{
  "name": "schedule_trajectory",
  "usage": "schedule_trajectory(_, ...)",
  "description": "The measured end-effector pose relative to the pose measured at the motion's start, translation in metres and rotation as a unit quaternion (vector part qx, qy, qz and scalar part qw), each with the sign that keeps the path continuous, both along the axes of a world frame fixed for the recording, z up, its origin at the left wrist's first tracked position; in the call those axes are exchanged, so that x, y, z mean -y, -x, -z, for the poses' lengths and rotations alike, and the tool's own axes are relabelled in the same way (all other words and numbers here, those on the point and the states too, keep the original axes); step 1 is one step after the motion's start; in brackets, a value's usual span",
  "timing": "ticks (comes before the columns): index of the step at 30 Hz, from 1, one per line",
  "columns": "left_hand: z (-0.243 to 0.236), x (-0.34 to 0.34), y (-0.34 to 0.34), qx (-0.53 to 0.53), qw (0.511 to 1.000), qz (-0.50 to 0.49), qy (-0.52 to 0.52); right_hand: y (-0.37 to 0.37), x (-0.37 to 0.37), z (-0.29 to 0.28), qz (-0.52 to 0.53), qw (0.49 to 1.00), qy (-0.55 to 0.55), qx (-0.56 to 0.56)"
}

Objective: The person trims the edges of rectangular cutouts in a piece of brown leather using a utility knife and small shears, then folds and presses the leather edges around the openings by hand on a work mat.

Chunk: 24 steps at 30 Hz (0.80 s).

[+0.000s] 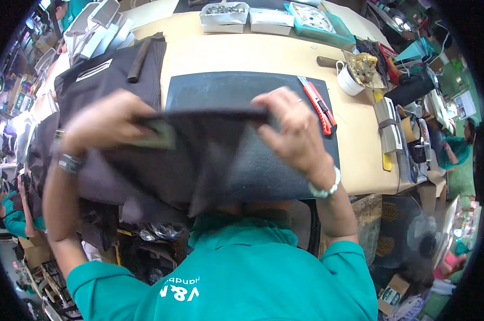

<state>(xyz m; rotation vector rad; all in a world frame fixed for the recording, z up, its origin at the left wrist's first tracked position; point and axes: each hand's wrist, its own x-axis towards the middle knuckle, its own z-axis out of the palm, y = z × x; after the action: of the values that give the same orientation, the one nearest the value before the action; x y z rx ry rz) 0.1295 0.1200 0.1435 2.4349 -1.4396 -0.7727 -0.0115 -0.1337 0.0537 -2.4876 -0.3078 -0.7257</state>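
A dark brown piece of cloth or thin leather (199, 139) is stretched between my two hands and hangs down over the near edge of the table. My left hand (105, 120), blurred by motion, grips its left end. Beside those fingers a pale greenish patch (164, 135) shows, too smeared to make out. The fingers of my right hand (291, 120) pinch the upper right corner. Beneath lies a black cutting mat (215, 88). A red utility knife (318, 107) rests on the mat's right side, just beyond my right hand.
Dark pieces (111, 80) with a dark bar-like tool (140, 61) lie at the left. White boxes (271, 20) and a teal basket (327, 35) line the far side. A white mug (350, 80) stands right, near a yellow strip (386, 160). Other people are at both sides.
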Motion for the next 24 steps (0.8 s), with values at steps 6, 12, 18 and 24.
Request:
schedule_trajectory(6, -0.122, -0.195, -0.091, 0.394, 0.826, -0.358, -0.184, 0.000, 0.055, 0.063, 0.214, 0.961, 0.129, -0.118)
schedule_trajectory(12, -0.139, -0.260, -0.092, 0.259, 0.793, -0.544, -0.091, 0.000, 0.056, 0.066, 0.239, 0.953, 0.052, -0.178)
schedule_trajectory(18, 0.065, -0.021, 0.012, -0.243, 0.802, -0.466, 0.284, 0.014, 0.075, 0.061, 0.183, 0.948, -0.197, -0.171)
schedule_trajectory(24, 0.163, 0.106, 0.113, -0.474, 0.506, -0.392, 0.604, 0.060, -0.015, 0.022, -0.033, 0.807, -0.575, -0.130)
